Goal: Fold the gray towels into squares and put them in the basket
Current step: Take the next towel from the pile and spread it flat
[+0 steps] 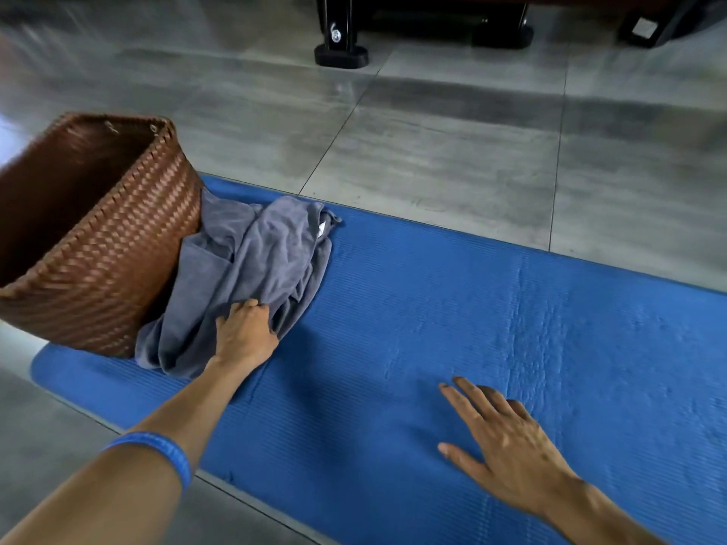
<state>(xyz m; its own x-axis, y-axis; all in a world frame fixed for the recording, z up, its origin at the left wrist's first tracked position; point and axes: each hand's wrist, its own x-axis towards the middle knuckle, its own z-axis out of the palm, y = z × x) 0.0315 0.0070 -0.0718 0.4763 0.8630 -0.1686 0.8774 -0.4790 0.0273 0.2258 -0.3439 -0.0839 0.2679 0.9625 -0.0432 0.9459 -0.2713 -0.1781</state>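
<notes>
- Here, from my remote seat, I saw the gray towels lying in a crumpled, unfolded heap on the left end of the blue mat, their left edge pressed against the side of the basket.
- The basket, brown and woven, stood at the mat's left end, partly on the mat and partly on the gray tiled floor; what I could see of its inside was dark, and I could not tell what it held.
- The left hand reached out over the mat and lay on the near edge of the heap, its fingers curled into the cloth and gripping a bunch of it.
- A blue wristband sat on the left forearm.
- The right hand was well apart from the towels, over bare mat at the lower right, its fingers spread and straight, holding nothing; I could not tell whether the palm touched the mat.
- Black furniture feet stood on the floor at the far edge.
</notes>
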